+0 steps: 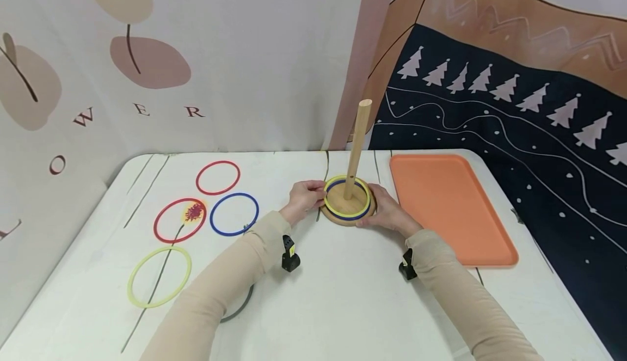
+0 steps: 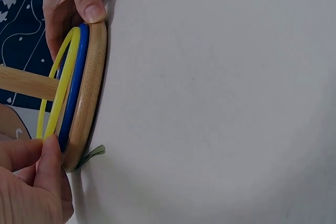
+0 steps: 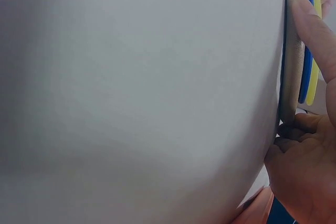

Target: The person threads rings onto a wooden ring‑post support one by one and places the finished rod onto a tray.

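White worktop (image 1: 318,301), printed fabric backdrop (image 1: 245,78). Round wooden peg stand (image 1: 354,166): right grip (image 1: 388,212) holds its edge, left grip (image 1: 303,197) pinches yellow ring (image 2: 64,77) encircling it, over blue ring (image 2: 77,80). Orange rectangular tray (image 1: 450,208), stand's right.

White drape (image 1: 274,67), flower shapes (image 1: 161,69) and lettering (image 1: 190,111), 9 to 12 o'clock. Navy fabric (image 1: 553,151), pale fir trees (image 1: 535,99), 1 to 4 o'clock, tan hill print (image 1: 470,15) above. White-covered table (image 1: 343,295) toward 6 o'clock.
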Demonstrator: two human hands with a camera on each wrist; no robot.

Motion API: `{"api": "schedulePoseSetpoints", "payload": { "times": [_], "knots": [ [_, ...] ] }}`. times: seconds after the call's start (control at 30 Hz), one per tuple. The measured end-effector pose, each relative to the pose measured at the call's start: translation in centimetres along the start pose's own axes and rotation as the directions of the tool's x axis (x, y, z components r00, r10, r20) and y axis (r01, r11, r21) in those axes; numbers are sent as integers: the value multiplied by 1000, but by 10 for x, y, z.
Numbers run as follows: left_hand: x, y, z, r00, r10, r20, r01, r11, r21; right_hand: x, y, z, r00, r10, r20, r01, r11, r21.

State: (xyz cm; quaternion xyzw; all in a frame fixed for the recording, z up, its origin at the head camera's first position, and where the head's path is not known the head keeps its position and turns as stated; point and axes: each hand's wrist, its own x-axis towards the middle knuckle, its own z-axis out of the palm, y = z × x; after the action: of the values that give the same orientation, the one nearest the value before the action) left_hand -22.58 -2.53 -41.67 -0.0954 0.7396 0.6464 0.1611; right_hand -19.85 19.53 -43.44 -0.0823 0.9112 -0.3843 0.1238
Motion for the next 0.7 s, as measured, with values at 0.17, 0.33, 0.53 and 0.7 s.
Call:
{"api": "schedulePoseSetpoints", "payload": {
  "times": [0.17,0.33,0.53,0.7],
  "knots": [
    [1,-2,2,1000,22,-11,-22,999,44,0,0,0,1000,3,-3,-3,1000,-2],
    [0,-3,2,998,57,-14,-55,993,107,0,0,0,1000,2,-2,-2,1000,0],
    [-1,-4,1,997,70,-16,-67,989,130,-1,0,0,1000,-8,3,8,1000,10],
    [-1,-4,0,998,70,-7,-68,988,138,-1,0,1,1000,-18,-5,18,1000,18]
  ]
}}
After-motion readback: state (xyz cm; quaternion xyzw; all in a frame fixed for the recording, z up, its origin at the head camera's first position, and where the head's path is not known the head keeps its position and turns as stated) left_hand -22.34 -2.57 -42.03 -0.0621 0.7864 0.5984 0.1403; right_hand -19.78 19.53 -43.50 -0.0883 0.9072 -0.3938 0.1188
